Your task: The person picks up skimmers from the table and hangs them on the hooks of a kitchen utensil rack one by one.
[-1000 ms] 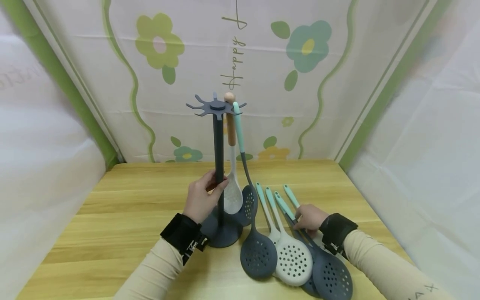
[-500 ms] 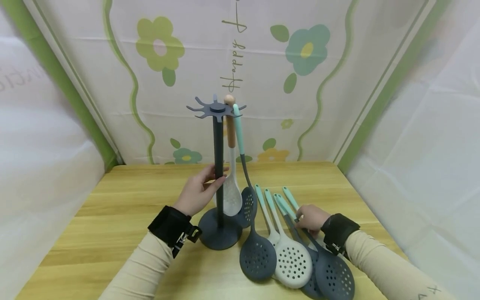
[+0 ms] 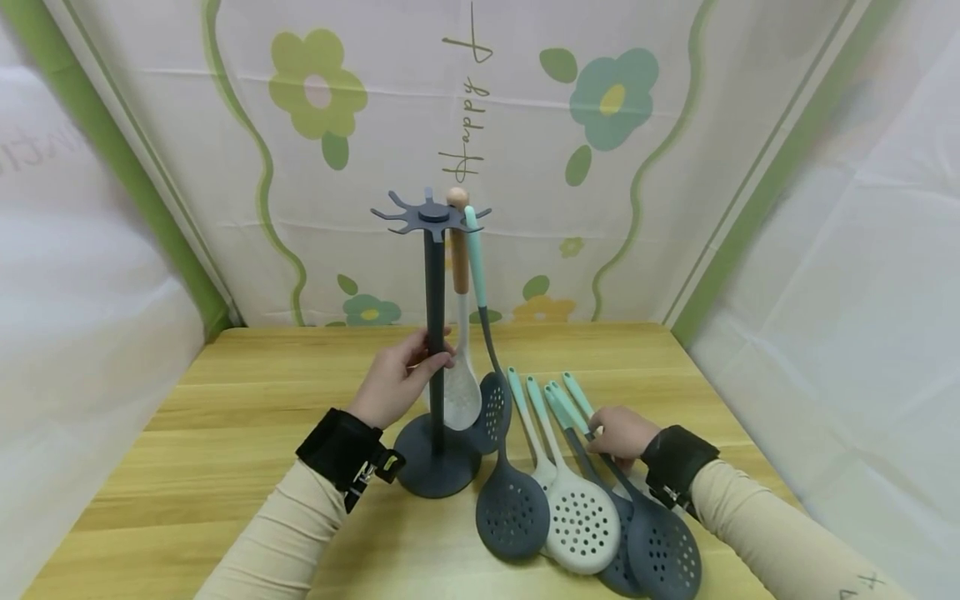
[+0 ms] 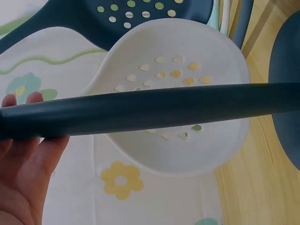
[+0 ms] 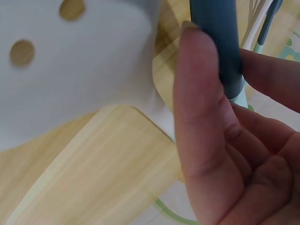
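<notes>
My left hand (image 3: 397, 375) grips the dark pole (image 3: 435, 292) of a standing utensil rack with a hooked top. From it hang a white slotted spoon (image 4: 178, 51) with a wooden handle and a dark slotted utensil (image 3: 493, 408) with a mint handle. At the right, my right hand (image 3: 621, 433) pinches the neck of a dark skimmer (image 3: 663, 550). Thumb and fingers lie around its dark shaft (image 5: 218, 42) in the right wrist view. A white perforated head (image 5: 84, 61) shows beside that hand, mostly hidden in the head view.
A dark skimmer (image 3: 513, 512) and a white skimmer (image 3: 583, 525) lie on the wooden table (image 3: 225, 467), overlapping other mint-handled utensils. The rack's round base (image 3: 420, 467) stands left of them. Flowered cloth (image 3: 510, 167) hangs behind the table, with pale cloth at both sides.
My left wrist has swung slightly left and lower while the hand stays on the pole. The right hand keeps its place, and its dark skimmer has shifted a little.
</notes>
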### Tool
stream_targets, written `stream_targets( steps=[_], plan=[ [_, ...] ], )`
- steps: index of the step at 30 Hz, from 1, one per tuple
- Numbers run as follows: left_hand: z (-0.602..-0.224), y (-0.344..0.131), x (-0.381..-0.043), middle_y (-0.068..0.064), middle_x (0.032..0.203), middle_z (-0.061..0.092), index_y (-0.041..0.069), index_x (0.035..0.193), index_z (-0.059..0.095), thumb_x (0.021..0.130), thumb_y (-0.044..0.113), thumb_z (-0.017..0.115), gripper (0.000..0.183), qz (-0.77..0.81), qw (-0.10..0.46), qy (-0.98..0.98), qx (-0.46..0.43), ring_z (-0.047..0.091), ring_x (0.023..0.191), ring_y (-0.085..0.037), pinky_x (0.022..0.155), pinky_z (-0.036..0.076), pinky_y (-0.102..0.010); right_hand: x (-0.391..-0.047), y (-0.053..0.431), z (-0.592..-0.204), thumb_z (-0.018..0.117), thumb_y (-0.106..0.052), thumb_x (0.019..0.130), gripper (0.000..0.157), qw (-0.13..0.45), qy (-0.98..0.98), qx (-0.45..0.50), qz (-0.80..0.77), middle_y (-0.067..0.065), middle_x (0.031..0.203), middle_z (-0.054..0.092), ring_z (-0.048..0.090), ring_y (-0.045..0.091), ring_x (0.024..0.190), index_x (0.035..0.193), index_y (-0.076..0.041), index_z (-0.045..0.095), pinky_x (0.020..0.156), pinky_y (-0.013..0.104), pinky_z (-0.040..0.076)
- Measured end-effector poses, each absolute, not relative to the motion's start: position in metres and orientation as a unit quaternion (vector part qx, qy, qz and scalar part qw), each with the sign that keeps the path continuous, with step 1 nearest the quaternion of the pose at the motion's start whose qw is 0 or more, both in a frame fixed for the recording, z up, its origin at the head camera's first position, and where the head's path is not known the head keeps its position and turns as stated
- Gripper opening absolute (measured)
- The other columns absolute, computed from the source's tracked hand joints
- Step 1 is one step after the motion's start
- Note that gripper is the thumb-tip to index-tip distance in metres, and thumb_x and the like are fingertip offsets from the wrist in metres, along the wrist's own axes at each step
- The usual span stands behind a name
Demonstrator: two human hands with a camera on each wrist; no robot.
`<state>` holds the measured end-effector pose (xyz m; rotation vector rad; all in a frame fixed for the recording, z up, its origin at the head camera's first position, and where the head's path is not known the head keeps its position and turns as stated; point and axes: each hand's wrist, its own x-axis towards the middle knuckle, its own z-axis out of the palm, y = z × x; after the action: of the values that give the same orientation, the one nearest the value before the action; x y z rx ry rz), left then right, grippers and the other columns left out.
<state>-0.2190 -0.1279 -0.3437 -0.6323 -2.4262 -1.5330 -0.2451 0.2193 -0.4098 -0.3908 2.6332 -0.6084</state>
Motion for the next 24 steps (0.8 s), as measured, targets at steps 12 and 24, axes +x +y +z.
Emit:
stream_targets(
  steps=[12,24],
  plan=[
    [-0.346,-0.128,-0.217,-0.017,0.109,0.073,0.000,0.119,0.066,0.098,0.011,0.061,0.024,-0.527,0.118,-0.817,-0.200,0.072,0.103,-0.029,0.090,0.058,-0.044,-0.245,0.214,-0.403,0.066,-0.008,0.091,0.035,0.192,0.943,-0.139,-0.232,0.007,0.057,0.058,0.053,0.013,0.041,0.120,0.009,0.061,0.048,0.036,0.055],
    [-0.347,-0.126,-0.213,-0.013,0.107,0.074,0.002,0.116,0.069,0.097,0.014,0.064,0.023,-0.535,0.127,-0.817,-0.173,0.071,0.104,-0.028,0.090,0.058,-0.044,-0.245,0.210,-0.394,0.065,-0.008,0.091,0.040,0.183,0.942,-0.138,-0.246,0.007,0.064,0.062,0.057,0.013,0.043,0.125,0.012,0.057,0.048,0.036,0.057]
  ],
)
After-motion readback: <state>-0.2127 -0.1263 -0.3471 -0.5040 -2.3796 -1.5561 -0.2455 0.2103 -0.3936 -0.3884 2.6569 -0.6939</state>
